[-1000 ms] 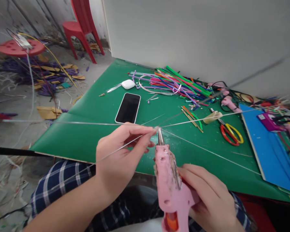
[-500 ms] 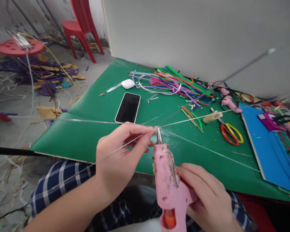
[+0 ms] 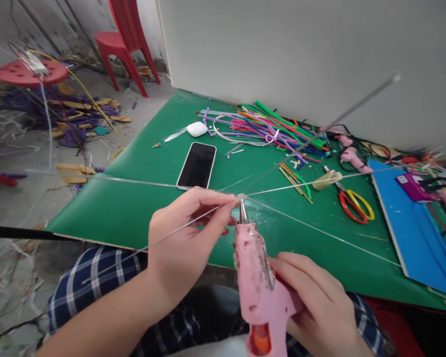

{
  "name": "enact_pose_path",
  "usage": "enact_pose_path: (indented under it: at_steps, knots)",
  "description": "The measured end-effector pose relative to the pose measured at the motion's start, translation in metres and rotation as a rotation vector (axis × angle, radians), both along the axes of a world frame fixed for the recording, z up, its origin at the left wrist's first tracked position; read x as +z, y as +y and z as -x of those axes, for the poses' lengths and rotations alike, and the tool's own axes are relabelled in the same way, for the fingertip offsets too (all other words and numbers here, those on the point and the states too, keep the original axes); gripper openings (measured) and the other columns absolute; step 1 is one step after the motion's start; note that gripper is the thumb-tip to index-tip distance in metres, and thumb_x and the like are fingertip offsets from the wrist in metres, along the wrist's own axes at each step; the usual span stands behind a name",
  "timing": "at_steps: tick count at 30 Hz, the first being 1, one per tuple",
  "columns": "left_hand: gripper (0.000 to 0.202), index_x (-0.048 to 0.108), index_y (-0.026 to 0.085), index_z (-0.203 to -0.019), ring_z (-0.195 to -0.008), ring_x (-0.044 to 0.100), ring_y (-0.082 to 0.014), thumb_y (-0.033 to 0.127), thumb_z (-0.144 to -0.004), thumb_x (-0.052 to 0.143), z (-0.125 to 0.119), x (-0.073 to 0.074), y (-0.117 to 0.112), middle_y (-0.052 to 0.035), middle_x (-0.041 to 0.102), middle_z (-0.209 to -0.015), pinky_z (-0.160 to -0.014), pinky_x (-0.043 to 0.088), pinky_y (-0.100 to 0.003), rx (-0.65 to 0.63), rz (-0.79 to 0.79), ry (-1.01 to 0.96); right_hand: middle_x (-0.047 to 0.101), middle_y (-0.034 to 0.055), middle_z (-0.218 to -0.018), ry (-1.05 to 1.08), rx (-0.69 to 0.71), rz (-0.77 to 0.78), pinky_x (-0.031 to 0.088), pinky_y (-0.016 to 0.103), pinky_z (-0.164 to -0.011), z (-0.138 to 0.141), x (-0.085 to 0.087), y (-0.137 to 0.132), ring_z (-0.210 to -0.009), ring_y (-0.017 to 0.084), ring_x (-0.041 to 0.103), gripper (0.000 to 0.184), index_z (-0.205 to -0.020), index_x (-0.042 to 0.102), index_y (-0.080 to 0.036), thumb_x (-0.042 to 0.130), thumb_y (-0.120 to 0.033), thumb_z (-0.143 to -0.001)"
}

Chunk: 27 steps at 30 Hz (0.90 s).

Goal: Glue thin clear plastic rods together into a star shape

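My left hand (image 3: 189,233) is closed, with thumb and fingertips pinching several thin, pale wires (image 3: 282,190) where they meet. The wires fan out from that joint to the left, right and upper right; one runs back across the hand toward the lap. In my right hand (image 3: 315,297) is a pink hot glue gun (image 3: 258,277), gripped by its handle. Its metal nozzle (image 3: 244,212) points away from me and touches or nearly touches the joint by my left fingertips. Old glue crusts the gun's barrel.
On the green table (image 3: 134,208) lie a phone (image 3: 196,166), a white case (image 3: 196,129), a pile of coloured pipe cleaners (image 3: 267,129) and scissors (image 3: 357,206). A blue board (image 3: 412,233) is at right. More pink glue guns (image 3: 353,159) sit behind. A pale wall panel (image 3: 301,54) borders the back.
The long wire at upper right has swung slightly left and the wire at far left has shifted up. The nozzle has moved slightly left and down; both hands keep their hold.
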State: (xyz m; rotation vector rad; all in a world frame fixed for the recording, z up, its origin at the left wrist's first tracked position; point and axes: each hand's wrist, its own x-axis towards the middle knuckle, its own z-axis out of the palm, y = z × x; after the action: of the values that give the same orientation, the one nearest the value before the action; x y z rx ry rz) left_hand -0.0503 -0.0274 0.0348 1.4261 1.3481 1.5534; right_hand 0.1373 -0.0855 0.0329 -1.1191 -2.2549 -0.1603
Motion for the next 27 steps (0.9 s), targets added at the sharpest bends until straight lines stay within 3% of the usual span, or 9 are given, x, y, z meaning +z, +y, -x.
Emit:
enact_pose_path:
  at_steps: [4, 10, 18, 27]
  knots:
    - [0.01, 0.07, 0.025, -0.078, -0.055, 0.067, -0.0082, 0.015, -0.075, 0.068, 0.0001, 0.0001, 0.0001, 0.0062, 0.071, -0.072, -0.053, 0.058, -0.015, -0.015, -0.001, -0.01, 0.069, 0.0078, -0.084, 0.01, -0.005, 0.0, 0.056, 0.021, -0.072, -0.0002, 0.0008, -0.0003, -0.074, 0.015, 0.067, 0.026, -0.099, 0.06, -0.014, 0.048, -0.037, -0.091]
    - [0.012, 0.07, 0.025, -0.077, -0.053, 0.065, -0.006, 0.014, -0.074, 0.069, 0.0006, 0.0003, 0.0001, 0.0072, 0.07, -0.07, -0.051, 0.056, -0.012, -0.004, 0.002, 0.013, 0.07, 0.0083, -0.084, 0.033, 0.002, 0.015, 0.056, 0.021, -0.075, 0.0019, -0.0002, 0.0015, -0.077, 0.015, 0.068, 0.033, -0.098, 0.061, -0.014, 0.048, -0.043, -0.09]
    - [0.009, 0.07, 0.026, -0.076, -0.054, 0.065, -0.0063, 0.016, -0.074, 0.07, 0.0001, 0.0005, 0.0013, 0.0078, 0.07, -0.07, -0.05, 0.055, -0.012, 0.001, 0.019, -0.022, 0.07, 0.007, -0.087, 0.041, 0.012, 0.056, 0.056, 0.022, -0.075, -0.0024, -0.0007, -0.001, -0.078, 0.015, 0.068, 0.023, -0.102, 0.06, -0.015, 0.053, -0.033, -0.088]
    - [0.012, 0.07, 0.026, -0.077, -0.054, 0.066, -0.0051, 0.013, -0.075, 0.069, -0.0003, 0.0011, 0.0005, 0.0087, 0.071, -0.071, -0.053, 0.056, -0.01, -0.029, 0.033, -0.058, 0.069, 0.0088, -0.082, 0.1, 0.023, 0.07, 0.057, 0.021, -0.07, 0.0034, 0.0011, 0.0051, -0.074, 0.015, 0.068, 0.027, -0.096, 0.062, -0.014, 0.052, -0.038, -0.089]
